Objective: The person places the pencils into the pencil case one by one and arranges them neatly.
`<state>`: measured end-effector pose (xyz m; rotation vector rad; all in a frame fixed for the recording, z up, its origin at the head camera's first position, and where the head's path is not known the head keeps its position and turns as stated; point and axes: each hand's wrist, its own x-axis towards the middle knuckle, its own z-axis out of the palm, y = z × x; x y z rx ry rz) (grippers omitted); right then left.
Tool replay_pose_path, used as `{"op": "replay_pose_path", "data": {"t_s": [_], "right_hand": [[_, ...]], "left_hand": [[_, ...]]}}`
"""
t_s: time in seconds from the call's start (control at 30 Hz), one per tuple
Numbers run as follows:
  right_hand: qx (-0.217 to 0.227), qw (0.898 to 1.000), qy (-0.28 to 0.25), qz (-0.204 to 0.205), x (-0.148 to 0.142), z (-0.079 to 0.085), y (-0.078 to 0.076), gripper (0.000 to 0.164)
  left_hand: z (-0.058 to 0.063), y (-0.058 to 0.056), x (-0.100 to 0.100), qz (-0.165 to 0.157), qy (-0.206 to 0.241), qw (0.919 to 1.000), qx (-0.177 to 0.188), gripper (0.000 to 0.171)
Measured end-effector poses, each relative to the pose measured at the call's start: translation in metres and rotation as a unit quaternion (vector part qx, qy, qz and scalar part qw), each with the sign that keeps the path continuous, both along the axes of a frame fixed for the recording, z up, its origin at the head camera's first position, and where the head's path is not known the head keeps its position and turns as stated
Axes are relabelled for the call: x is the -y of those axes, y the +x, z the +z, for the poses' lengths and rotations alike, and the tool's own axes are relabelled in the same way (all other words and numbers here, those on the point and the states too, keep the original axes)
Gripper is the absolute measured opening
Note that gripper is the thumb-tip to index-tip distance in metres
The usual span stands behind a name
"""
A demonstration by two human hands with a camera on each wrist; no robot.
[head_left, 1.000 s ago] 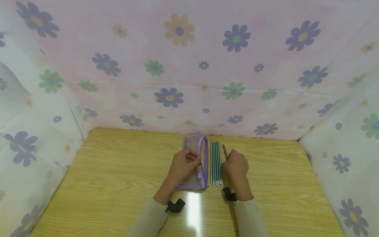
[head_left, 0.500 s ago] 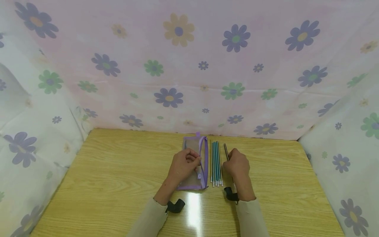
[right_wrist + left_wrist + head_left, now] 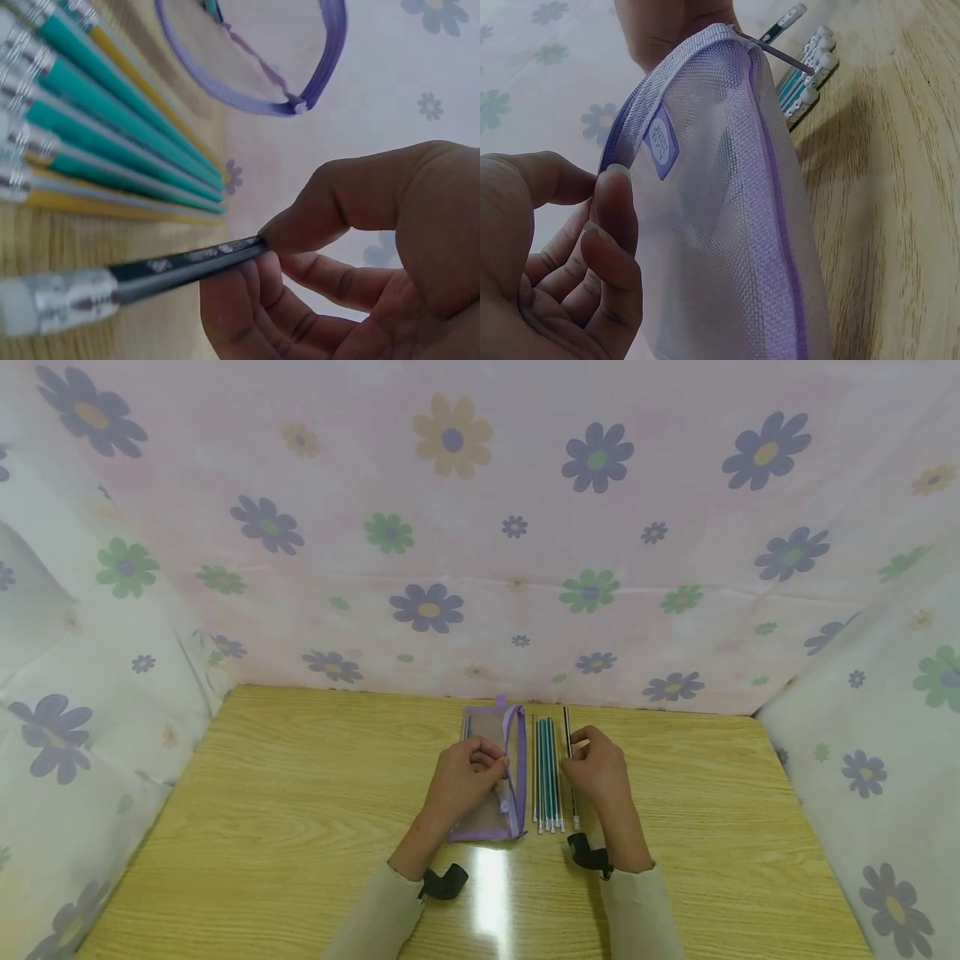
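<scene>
My left hand (image 3: 459, 783) pinches the zippered edge of a see-through mesh pencil case (image 3: 480, 833) with purple trim, lying on the table. Its mouth gapes on the right side, as the left wrist view shows along the purple zipper (image 3: 776, 202). Some pencils show faintly through the mesh. Between thumb and fingers my right hand (image 3: 602, 772) holds a black pencil (image 3: 187, 270), its white eraser end toward me. Just left of that pencil lies a row of several teal and yellow pencils (image 3: 547, 777), erasers toward me.
The wood-grain table (image 3: 300, 793) reaches a flowered cloth (image 3: 480, 543) at the back and sides. Black curved devices (image 3: 447, 882) are strapped at both wrists.
My right hand has turned and loosened its curl, and the black pencil has swung from slanted to nearly straight beside the row. My left hand stays on the case edge.
</scene>
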<state>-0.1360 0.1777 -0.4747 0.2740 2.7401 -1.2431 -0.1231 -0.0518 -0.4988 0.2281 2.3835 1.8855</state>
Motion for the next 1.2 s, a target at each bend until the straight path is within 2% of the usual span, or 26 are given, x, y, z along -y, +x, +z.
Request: {"op": "replay_pose_path", "data": {"t_s": [0.2,0.33,0.57,0.77,0.97,1.2], "right_hand": [[-0.026,0.999,-0.038,0.002,0.004,0.003,0.000,0.037],[-0.031,0.995,-0.090,0.004,0.008,0.006,0.002,0.039],[-0.036,0.980,-0.197,0.003,0.017,0.010,0.003,0.041],[-0.032,0.967,-0.252,-0.008,0.024,0.008,0.001,0.039],[-0.012,0.959,-0.283,0.001,0.031,0.003,-0.001,0.034],[-0.001,0.956,-0.294,0.011,0.039,-0.006,-0.001,0.033]], "left_hand": [[0.001,0.000,0.000,0.004,0.002,1.0000,-0.004,0.007],[0.003,0.000,0.000,0.009,0.000,1.0000,-0.001,0.005],[0.004,0.000,0.000,0.010,0.001,0.9999,-0.004,0.006],[0.002,-0.001,0.000,0.004,0.009,0.9999,-0.002,0.007],[0.001,-0.002,0.000,0.003,0.010,0.9999,-0.004,0.007],[0.003,0.000,0.000,0.003,0.001,1.0000,0.001,0.005]]}}
